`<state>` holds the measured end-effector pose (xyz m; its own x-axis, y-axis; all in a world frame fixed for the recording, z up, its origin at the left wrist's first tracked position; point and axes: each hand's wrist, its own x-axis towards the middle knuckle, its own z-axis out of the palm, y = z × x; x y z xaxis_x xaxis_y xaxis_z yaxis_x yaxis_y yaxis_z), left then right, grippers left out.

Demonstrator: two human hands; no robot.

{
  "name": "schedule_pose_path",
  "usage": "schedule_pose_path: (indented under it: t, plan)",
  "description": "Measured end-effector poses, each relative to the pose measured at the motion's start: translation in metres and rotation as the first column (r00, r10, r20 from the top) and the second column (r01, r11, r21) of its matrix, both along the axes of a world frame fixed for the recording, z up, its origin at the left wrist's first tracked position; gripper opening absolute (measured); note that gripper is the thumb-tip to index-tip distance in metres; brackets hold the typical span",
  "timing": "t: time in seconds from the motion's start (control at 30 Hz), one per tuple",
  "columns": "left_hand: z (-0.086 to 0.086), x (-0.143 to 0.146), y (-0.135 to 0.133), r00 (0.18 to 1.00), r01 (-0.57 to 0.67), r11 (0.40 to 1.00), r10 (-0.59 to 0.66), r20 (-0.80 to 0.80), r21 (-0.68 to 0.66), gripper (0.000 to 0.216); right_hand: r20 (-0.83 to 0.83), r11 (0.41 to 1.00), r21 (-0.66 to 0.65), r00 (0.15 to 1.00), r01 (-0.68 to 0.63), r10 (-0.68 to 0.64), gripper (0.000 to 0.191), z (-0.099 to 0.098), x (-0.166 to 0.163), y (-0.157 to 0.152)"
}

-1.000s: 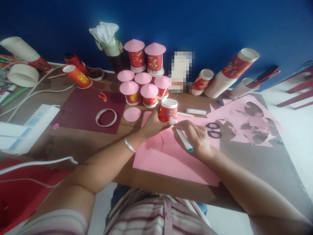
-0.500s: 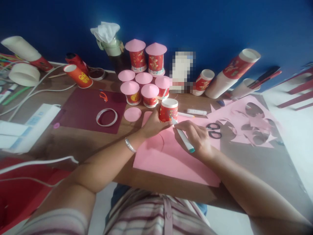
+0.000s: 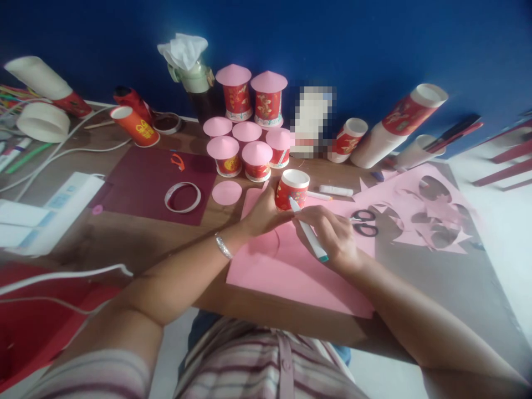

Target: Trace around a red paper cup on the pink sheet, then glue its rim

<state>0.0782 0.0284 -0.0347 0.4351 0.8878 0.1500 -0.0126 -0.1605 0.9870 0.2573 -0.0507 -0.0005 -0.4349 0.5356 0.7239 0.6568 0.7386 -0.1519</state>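
A red paper cup (image 3: 293,188) with a printed pattern and a white rim is gripped by my left hand (image 3: 266,211), which wraps its left side and underside. My right hand (image 3: 332,235) is closed around a white marker (image 3: 310,233) with a teal end. The marker's tip meets the front of the cup, or is very close to it. Both hands are over a sheet of pink paper (image 3: 299,277) on which part of a curved line shows. Just right of my right hand lie black-handled scissors (image 3: 364,223).
Several red cups with pink cone roofs (image 3: 257,158) stand behind my hands. A pink paper disc (image 3: 226,193) and a white ring (image 3: 182,197) lie to the left. Pink offcuts (image 3: 419,208), a leaning stack of cups (image 3: 399,124) and a pen cup (image 3: 419,152) are at the right.
The cup has tilted slightly and shifted a little right in my left hand. The marker's tip has moved slightly left and up on the cup's side. The whole view has shifted a little.
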Motion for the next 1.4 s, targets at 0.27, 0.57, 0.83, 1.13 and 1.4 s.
schedule_pose_path:
  t: [0.27, 0.57, 0.83, 1.13, 1.4]
  plan:
    - [-0.0007, 0.0017, 0.0011, 1.000, 0.000, 1.000, 0.000, -0.018, 0.007, 0.088, 0.016, 1.000, 0.005, 1.000, 0.015, -0.015, 0.027, 0.0011, -0.0017, 0.0018]
    - [0.0014, -0.0006, 0.0001, 0.997, -0.028, 1.000, 0.028, -0.067, -0.005, 0.084, 0.034, 0.999, 0.005, 0.999, 0.040, -0.040, 0.026, 0.0020, -0.0021, 0.0006]
    - [0.0066, 0.0006, -0.0001, 0.999, -0.046, 0.992, 0.044, -0.017, -0.122, 0.085, 0.062, 0.999, 0.004, 0.997, 0.053, -0.054, 0.023, 0.0005, -0.0013, -0.0001]
    - [0.0057, -0.0004, 0.0005, 0.998, -0.063, 0.991, 0.062, -0.014, -0.118, 0.064, 0.064, 0.998, 0.009, 0.996, 0.062, -0.063, 0.022, 0.0006, -0.0011, -0.0007]
    - [-0.0001, -0.0010, 0.0005, 0.998, -0.044, 0.989, 0.052, 0.048, -0.140, 0.066, 0.045, 0.999, 0.019, 0.999, 0.028, -0.029, 0.021, 0.0001, 0.0009, -0.0016]
